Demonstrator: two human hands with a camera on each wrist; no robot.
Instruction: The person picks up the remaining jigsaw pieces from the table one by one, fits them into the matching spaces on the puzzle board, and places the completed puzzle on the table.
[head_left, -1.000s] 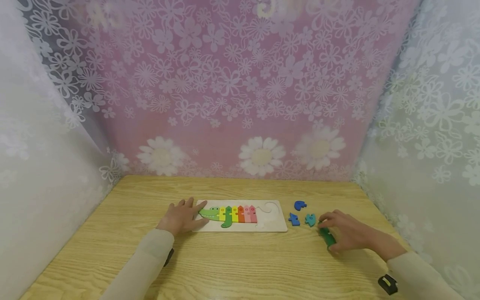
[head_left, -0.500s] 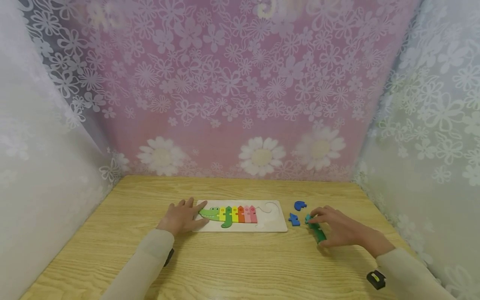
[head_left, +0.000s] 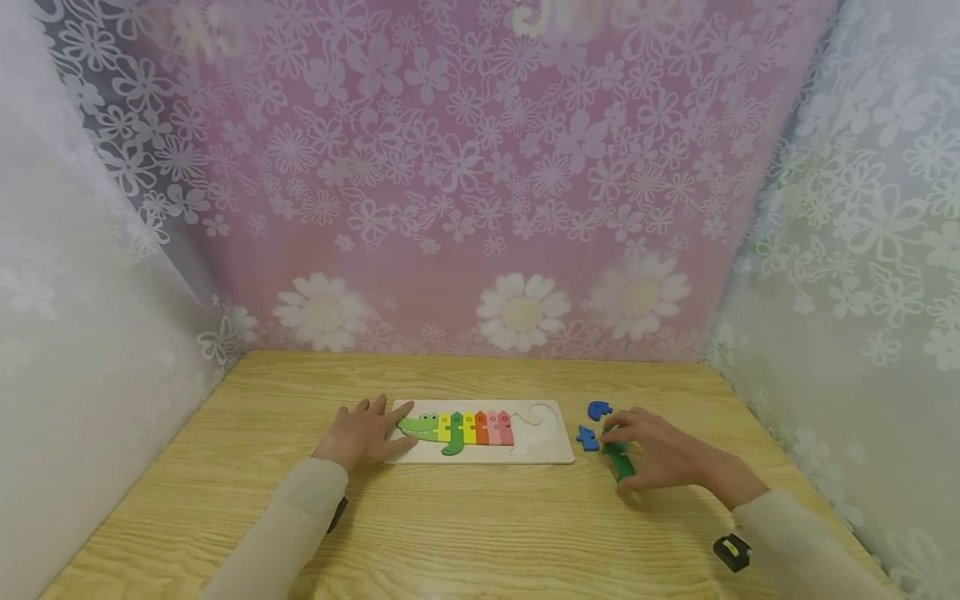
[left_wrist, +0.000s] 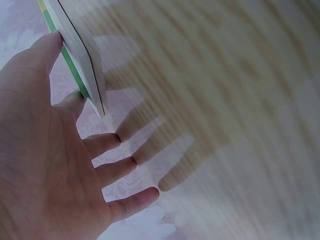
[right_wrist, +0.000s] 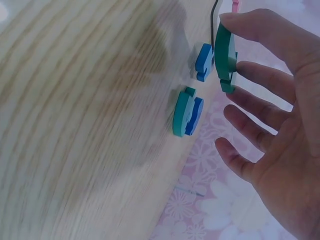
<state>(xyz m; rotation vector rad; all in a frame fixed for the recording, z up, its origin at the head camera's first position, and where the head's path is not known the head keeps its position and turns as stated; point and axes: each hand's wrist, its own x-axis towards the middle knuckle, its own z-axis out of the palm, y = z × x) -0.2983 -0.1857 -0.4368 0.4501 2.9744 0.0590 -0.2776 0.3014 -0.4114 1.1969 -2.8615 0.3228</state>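
Note:
A pale wooden puzzle board (head_left: 543,454) lies on the table, with a crocodile puzzle (head_left: 417,427) of green, yellow, red and pink pieces in its left and middle parts. My left hand (head_left: 362,435) rests on the board's left end, fingers spread, thumb and index finger touching it. To the right of the board, my right hand (head_left: 667,450) pinches a green puzzle piece (right_wrist: 225,47) between thumb and fingertips, raised above the table. Beneath that hand lies a teal puzzle piece (right_wrist: 182,115), mostly hidden in the head view. Two blue puzzle pieces, one lower (head_left: 588,438) and one upper (head_left: 599,410), lie nearby.
The wood-grain table (head_left: 450,533) runs back to a pink flowered backdrop (head_left: 480,208). Pale flowered cloth hangs at both sides. A curved tail outline (head_left: 542,417) shows on the board's right part.
My right hand has moved left with the green puzzle piece, passing over the teal piece toward the blue ones. The left hand and the board have stayed in place.

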